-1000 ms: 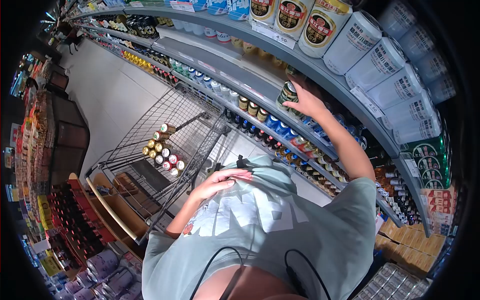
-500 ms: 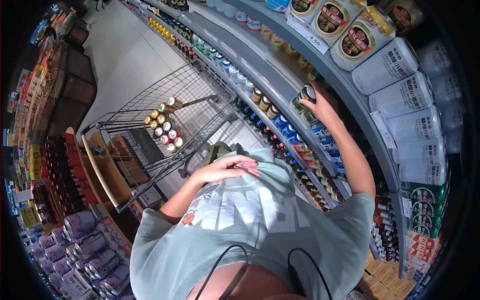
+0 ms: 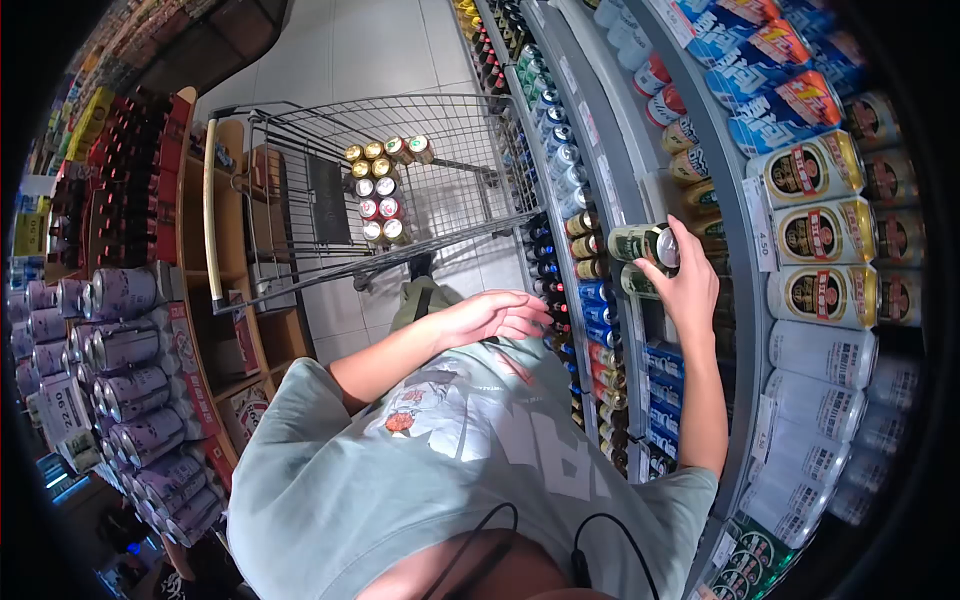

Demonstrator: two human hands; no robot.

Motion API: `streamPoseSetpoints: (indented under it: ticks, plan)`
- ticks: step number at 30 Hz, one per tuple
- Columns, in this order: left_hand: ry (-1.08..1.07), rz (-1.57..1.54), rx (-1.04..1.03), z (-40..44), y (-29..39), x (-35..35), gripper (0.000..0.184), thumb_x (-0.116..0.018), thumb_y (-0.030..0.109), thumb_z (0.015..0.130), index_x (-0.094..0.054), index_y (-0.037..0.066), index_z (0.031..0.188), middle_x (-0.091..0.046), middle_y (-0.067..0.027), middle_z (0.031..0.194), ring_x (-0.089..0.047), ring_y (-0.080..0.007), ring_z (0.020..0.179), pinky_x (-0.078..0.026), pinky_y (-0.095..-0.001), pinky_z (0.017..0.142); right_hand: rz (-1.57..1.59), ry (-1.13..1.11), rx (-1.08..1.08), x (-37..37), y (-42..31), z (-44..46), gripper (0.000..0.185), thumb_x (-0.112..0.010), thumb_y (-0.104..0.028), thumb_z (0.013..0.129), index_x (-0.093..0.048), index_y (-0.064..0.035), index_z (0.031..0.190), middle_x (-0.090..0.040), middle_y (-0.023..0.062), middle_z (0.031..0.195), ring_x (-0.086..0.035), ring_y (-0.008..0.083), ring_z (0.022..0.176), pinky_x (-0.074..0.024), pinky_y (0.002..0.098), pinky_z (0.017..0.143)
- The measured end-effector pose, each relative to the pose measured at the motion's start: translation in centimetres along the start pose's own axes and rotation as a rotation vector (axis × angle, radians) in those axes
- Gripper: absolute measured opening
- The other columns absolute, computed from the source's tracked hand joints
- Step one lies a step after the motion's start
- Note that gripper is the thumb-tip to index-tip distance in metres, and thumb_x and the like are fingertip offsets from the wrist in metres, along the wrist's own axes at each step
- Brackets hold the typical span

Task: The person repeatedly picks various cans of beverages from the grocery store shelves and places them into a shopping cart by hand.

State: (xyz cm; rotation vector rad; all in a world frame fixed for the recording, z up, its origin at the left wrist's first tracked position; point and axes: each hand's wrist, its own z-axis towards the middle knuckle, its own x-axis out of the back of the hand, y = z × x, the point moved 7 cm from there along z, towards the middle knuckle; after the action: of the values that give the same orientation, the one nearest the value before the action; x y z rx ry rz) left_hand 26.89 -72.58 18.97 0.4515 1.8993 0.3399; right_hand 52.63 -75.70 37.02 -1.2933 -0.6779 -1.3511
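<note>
My right hand (image 3: 684,275) is closed around a dark green can (image 3: 638,243) with a silver lid, tilted on its side at the shelf front. Just below it lies another green can (image 3: 640,283), partly hidden by my fingers. My left hand (image 3: 495,318) rests in front of my shirt with its fingers stretched out and nothing in it. Beyond it stands a wire shopping cart (image 3: 450,103), holding several upright cans (image 3: 378,208) with gold, green, white and red tops.
Shelves (image 3: 760,225) of beer cans and bottles curve along my right side. Stacked purple cans (image 3: 125,345) and a wooden display (image 3: 203,255) stand at the left. The cart's pale handle (image 3: 213,215) faces the display. Tiled floor (image 3: 350,45) runs ahead.
My view has turned, so the cart sits more upright and nearer the middle. My right hand still holds the green can, its lid now facing right. My left hand's fingers have opened out.
</note>
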Motion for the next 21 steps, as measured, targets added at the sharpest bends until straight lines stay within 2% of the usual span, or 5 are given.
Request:
streamPoseSetpoints:
  ticks: [3,4,12,18,21]
  plan:
    - [0.038,-0.319,-0.051,0.7,2.5,1.6,0.052,-0.045,0.037,0.104,-0.049,0.0,0.141,-0.052,-0.0177,0.146,-0.05,-0.0305,0.135,-0.04,-0.0442,0.114,0.037,-0.081,0.144,-3.8,-4.9,3.9,0.073,-0.085,-0.038,0.072,-0.057,-0.0149,0.136,-0.066,0.0085,0.121,-0.068,0.0317,0.101,-0.0543,0.0416,0.083]
    - [0.078,-0.358,-0.076,0.8,3.2,2.7,0.063,-0.045,0.045,0.103,-0.039,0.0,0.147,-0.042,-0.0204,0.153,-0.039,-0.0366,0.143,-0.03,-0.0501,0.119,0.054,-0.101,0.189,-5.7,-6.4,5.2,0.074,-0.085,-0.039,0.072,-0.057,-0.0155,0.136,-0.066,0.0085,0.121,-0.068,0.0309,0.101,-0.0542,0.0411,0.084]
    - [0.22,-1.008,-0.288,2.8,8.8,18.1,0.091,-0.023,0.067,0.1,-0.014,-0.005,0.155,-0.022,-0.0264,0.16,-0.027,-0.0425,0.147,-0.021,-0.0599,0.121,0.224,-0.306,0.365,-27.7,-18.1,14.3,0.068,-0.084,-0.038,0.073,-0.059,-0.0162,0.133,-0.065,0.0093,0.122,-0.066,0.0321,0.101,-0.0512,0.0413,0.085]
    - [0.364,-1.446,-0.494,6.0,10.8,33.3,0.094,-0.022,0.078,0.095,-0.026,0.006,0.154,-0.03,-0.0182,0.159,-0.031,-0.0366,0.147,-0.024,-0.0555,0.12,0.219,-0.385,0.521,-46.4,-22.3,18.3,0.065,-0.082,-0.039,0.073,-0.06,-0.0179,0.131,-0.064,0.0072,0.122,-0.065,0.0282,0.099,-0.0483,0.0402,0.081]
    - [0.34,-1.345,-0.711,8.3,12.2,39.9,0.085,-0.019,0.073,0.098,-0.027,0.011,0.156,-0.031,-0.0103,0.161,-0.031,-0.0325,0.147,-0.021,-0.0523,0.121,0.202,-0.41,0.544,-53.2,-23.1,19.2,0.066,-0.081,-0.04,0.073,-0.06,-0.0202,0.132,-0.064,0.0071,0.122,-0.064,0.027,0.097,-0.0462,0.0389,0.079]
